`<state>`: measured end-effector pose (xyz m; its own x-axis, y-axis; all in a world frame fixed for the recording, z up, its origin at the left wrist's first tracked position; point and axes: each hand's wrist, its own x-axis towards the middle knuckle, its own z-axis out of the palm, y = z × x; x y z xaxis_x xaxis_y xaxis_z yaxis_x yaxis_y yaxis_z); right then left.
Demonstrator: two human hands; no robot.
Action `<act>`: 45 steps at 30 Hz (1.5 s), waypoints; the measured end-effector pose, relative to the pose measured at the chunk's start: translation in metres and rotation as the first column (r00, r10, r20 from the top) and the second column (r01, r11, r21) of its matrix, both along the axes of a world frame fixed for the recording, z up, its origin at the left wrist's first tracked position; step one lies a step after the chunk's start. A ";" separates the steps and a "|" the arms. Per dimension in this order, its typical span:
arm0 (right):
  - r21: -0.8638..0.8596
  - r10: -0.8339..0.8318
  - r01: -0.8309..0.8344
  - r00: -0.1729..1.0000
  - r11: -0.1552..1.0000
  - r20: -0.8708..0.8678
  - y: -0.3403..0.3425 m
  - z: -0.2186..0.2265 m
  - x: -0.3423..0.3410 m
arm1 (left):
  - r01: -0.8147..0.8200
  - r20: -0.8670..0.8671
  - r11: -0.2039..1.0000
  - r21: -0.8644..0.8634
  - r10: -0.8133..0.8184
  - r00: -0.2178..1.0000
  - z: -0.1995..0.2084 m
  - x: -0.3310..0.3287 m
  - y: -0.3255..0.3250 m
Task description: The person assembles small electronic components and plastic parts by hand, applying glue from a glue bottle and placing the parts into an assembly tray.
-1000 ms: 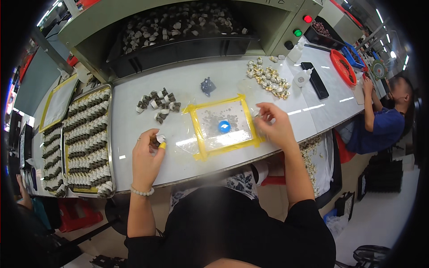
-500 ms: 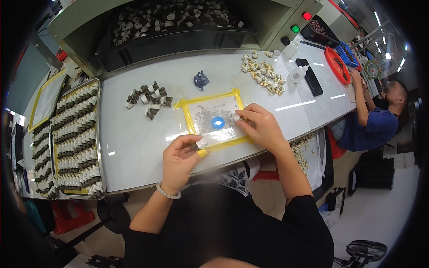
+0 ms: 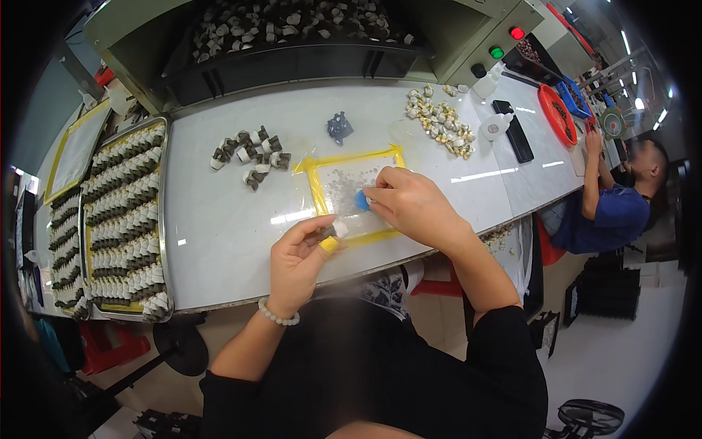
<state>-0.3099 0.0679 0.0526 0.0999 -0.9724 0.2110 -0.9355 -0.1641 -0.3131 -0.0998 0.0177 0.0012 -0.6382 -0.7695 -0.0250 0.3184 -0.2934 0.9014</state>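
My left hand [image 3: 296, 257], a yellow wrap on its thumb, pinches a small white-and-dark-grey figure piece [image 3: 339, 228] above the near edge of a yellow-taped clear sheet [image 3: 316, 189]. My right hand [image 3: 418, 211] reaches over that sheet with its fingertips closed at a blue round spot [image 3: 361, 200]. The small white-and-gold piece between those fingertips is mostly hidden now. Greyish dots lie around the blue spot. Loose white-and-grey pieces [image 3: 248, 155] lie to the left, and a heap of white-and-gold pieces [image 3: 440, 121] lies at the far right of the sheet.
Trays of lined-up pieces [image 3: 167, 219] stand at left. A black bin [image 3: 292, 77] of pieces sits in the machine behind. A crumpled dark-blue packet [image 3: 338, 128], white squeeze bottle [image 3: 496, 127] and black phone-like slab [image 3: 514, 132] are on the table. Another person [image 3: 618, 212] works at right.
My right hand has moved left and brought its small piece to the blue spot, now partly covering it. My left hand keeps its piece near the same place, turned so more grey shows.
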 end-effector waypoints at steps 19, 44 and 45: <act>0.106 -0.212 0.191 0.705 0.976 0.677 0.014 -0.014 0.012 | -0.020 -0.045 0.994 0.105 0.024 0.999 0.000 0.001 -0.003; 0.082 -0.044 -0.026 0.661 0.996 0.749 0.017 -0.009 0.025 | 0.029 -0.021 0.994 0.103 -0.027 0.999 0.005 0.002 -0.003; 0.096 -0.026 -0.071 0.658 0.993 0.753 0.018 -0.010 0.022 | 0.031 0.048 0.994 0.107 -0.036 0.998 0.009 0.004 -0.002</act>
